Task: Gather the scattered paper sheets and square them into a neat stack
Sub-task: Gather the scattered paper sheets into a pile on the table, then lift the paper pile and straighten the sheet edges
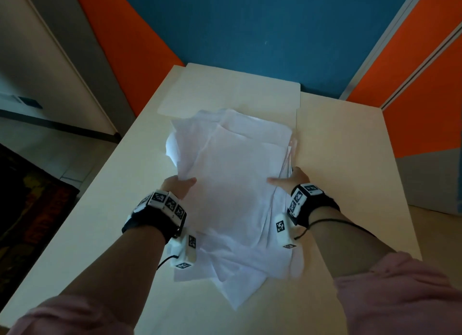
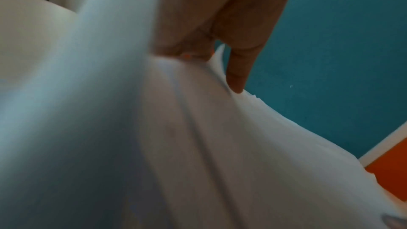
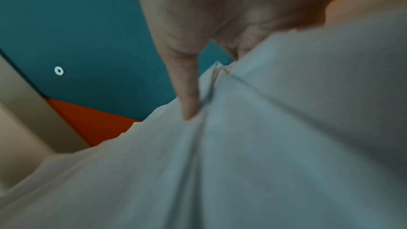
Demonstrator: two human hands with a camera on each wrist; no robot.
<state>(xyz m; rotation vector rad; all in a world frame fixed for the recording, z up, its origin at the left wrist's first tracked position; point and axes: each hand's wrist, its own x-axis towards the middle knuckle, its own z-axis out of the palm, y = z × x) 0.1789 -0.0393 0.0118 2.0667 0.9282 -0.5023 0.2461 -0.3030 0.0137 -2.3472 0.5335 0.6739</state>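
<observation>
Head view: a loose pile of white paper sheets [image 1: 232,184] lies along the middle of a pale tabletop [image 1: 350,159], its long side running away from the person. The sheets overlap at differing angles; corners stick out at the near end and along the far left edge, so the pile is not squared. The left hand [image 1: 178,186] holds the left edge of the pile and the right hand [image 1: 291,178] the right edge, roughly opposite one another at mid-length. Each thumb lies flat on the top sheet and points inward, while the other fingers pass under or behind the edge, where this view hides them.

Left wrist view: the left hand's grip is closed on the paper. The thumb [image 2: 239,69] presses down on the upper face, and the sheets fan out in blurred layers below the palm.

Right wrist view: the right hand's grip is likewise closed on the paper. Its thumb [image 3: 189,100] bears on the top sheet beside a crease, and the edges of several sheets show just at the web of the hand.

Both wrists carry black bands [image 1: 155,222] with white blocks printed in black-and-white square codes, and pink sleeves [image 1: 400,292] are pushed up the forearms. A flat cream-coloured board [image 1: 237,89] lies on the tabletop beyond the pile, its near edge tucked under the far sheets. Behind the tabletop stands a wall [image 1: 262,29] painted blue and orange.
</observation>
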